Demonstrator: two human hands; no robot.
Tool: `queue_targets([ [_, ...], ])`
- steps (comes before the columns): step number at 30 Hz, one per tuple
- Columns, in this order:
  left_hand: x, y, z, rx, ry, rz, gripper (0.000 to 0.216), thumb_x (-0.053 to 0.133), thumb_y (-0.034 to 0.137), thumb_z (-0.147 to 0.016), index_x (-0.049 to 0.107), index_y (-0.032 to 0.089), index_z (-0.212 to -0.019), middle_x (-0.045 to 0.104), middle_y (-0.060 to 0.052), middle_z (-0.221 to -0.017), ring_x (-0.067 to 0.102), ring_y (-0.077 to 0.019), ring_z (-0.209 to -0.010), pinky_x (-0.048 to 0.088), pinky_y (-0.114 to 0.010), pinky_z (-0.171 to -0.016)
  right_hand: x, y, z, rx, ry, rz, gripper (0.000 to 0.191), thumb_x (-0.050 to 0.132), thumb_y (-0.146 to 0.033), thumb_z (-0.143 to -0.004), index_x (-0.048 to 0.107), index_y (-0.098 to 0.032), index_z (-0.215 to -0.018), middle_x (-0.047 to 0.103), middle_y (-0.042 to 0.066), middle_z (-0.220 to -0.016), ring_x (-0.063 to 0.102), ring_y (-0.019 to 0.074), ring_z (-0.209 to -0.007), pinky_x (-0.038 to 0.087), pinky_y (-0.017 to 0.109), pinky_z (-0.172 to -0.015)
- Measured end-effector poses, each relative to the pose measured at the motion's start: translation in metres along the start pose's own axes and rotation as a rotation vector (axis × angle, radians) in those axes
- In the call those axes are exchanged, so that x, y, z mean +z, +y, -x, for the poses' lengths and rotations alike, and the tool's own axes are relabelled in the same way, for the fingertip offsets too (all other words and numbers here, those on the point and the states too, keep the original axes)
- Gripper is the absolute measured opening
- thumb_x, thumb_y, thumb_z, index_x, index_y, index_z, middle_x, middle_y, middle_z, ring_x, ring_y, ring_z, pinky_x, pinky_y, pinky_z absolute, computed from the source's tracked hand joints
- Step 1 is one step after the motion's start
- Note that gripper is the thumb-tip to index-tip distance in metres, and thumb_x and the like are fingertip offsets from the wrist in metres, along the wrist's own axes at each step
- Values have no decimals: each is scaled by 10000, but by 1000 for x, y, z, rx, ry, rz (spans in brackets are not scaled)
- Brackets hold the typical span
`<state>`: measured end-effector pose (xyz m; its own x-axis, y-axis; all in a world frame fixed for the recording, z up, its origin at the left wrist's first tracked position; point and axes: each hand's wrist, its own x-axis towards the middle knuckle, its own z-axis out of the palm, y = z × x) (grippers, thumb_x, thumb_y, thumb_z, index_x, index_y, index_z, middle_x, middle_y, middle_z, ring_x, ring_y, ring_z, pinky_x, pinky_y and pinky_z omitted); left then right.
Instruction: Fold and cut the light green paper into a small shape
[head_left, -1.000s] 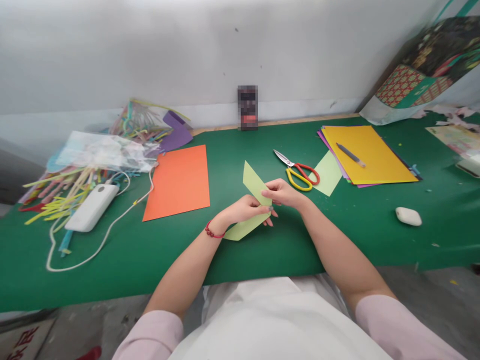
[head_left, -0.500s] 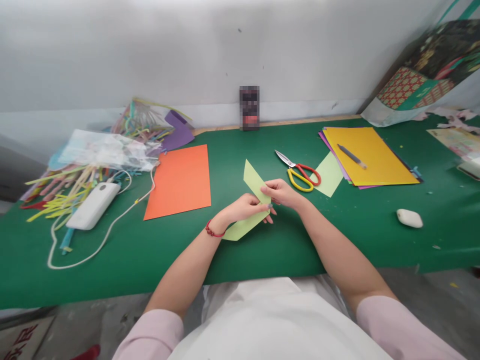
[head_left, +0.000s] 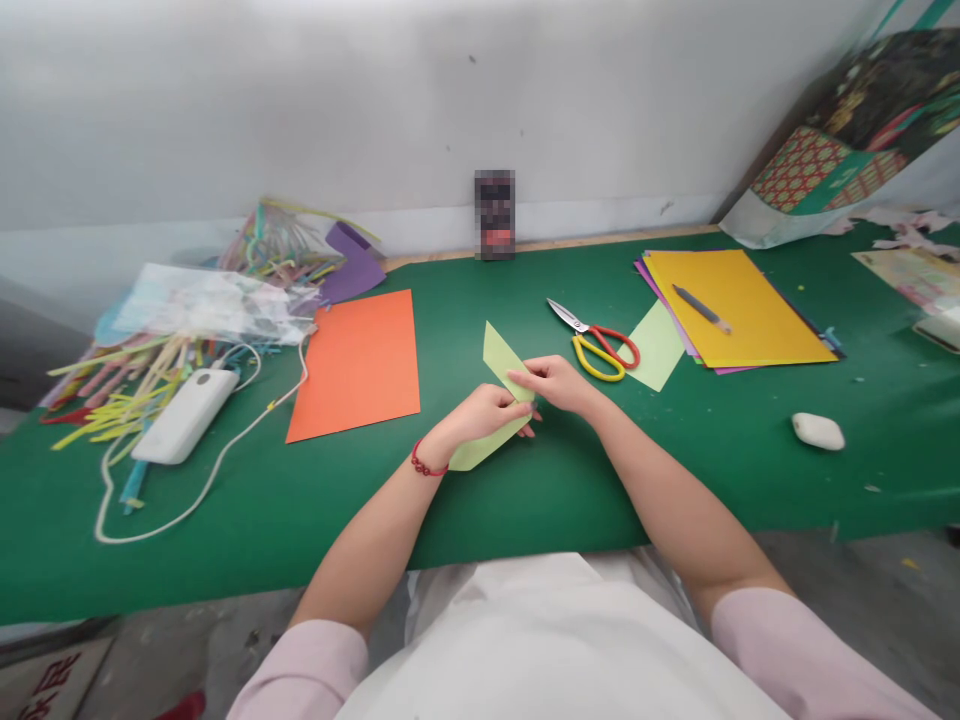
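A folded strip of light green paper [head_left: 499, 355] is held over the green table [head_left: 525, 500], one end sticking up and away, the other lying toward me. My left hand [head_left: 484, 412], with a red bead bracelet at the wrist, is closed on the paper's lower part. My right hand [head_left: 553, 382] pinches the paper at the fold, fingertips meeting those of the left hand. Red and yellow scissors [head_left: 600, 345] lie just beyond my right hand, next to a second piece of light green paper [head_left: 658, 345].
An orange sheet [head_left: 360, 362] lies left of my hands. A stack of coloured sheets topped by yellow [head_left: 739, 310] carries a grey pen [head_left: 700, 308]. Far left are paper strips [head_left: 127, 395], a plastic bag [head_left: 202, 300] and a white power bank [head_left: 184, 415] with cable. A white eraser-like object [head_left: 817, 431] sits right.
Both hands and the green paper have shifted slightly left and away from me; the grip on the paper is the same.
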<state>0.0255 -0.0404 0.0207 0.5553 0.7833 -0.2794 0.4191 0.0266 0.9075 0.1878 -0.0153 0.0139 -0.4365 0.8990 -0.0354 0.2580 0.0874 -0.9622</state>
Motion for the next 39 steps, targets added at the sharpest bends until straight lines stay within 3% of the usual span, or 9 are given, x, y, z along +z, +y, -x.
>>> queue_targets([
  [8, 2, -2, -2, -10, 4, 80, 312, 554, 392, -836, 673, 126, -722, 745, -72, -766, 705, -182, -739, 521, -283, -770, -1, 2, -2, 31, 1, -38, 470, 574, -599, -739, 490, -172, -560, 475, -35, -483, 456, 100, -438, 324, 235, -418],
  [15, -2, -5, -4, 0, 2, 136, 291, 556, 382, -843, 663, 127, -751, 735, -64, -714, 703, -181, -728, 518, -286, -783, -2, 1, -2, -40, 109, 3, 521, 588, -611, -730, 370, -193, -509, 320, -70, -457, 294, 59, -429, 222, 226, -407],
  [21, -3, -1, -4, 21, 68, 148, 261, 546, 339, -846, 658, 123, -751, 725, -62, -723, 693, -173, -712, 523, -284, -768, 0, -2, -1, -48, -106, -49, 420, 574, -578, -752, 525, -168, -675, 500, -39, -527, 414, 80, -439, 299, 225, -421],
  [27, -18, -6, -2, -2, 36, 177, 316, 612, 452, -785, 629, 148, -871, 723, -52, -801, 672, -172, -712, 517, -282, -680, -6, -1, -3, -77, 105, -39, 441, 586, -591, -742, 480, -183, -616, 402, -74, -449, 358, 71, -401, 275, 225, -414],
  [33, -39, -9, 4, -65, 243, -25, 329, 611, 495, -748, 636, 167, -742, 685, -17, -697, 584, -138, -598, 389, -226, -501, -10, -2, -4, -67, 202, -40, 491, 591, -634, -727, 431, -199, -567, 414, -60, -430, 383, 80, -390, 278, 236, -410],
  [36, -46, -9, 8, -82, 284, -74, 341, 604, 496, -753, 628, 169, -659, 648, -5, -630, 546, -129, -559, 367, -230, -485, -10, -2, -4, -106, 298, -15, 496, 583, -632, -736, 425, -200, -551, 390, -62, -431, 358, 76, -396, 268, 239, -412],
  [39, -57, -10, 12, -93, 442, -79, 318, 654, 440, -727, 594, 171, -568, 571, 17, -548, 543, -121, -540, 394, -226, -505, -13, 1, -6, -131, 388, 3, 494, 595, -614, -743, 417, -201, -537, 389, -59, -430, 362, 77, -402, 277, 240, -419],
])
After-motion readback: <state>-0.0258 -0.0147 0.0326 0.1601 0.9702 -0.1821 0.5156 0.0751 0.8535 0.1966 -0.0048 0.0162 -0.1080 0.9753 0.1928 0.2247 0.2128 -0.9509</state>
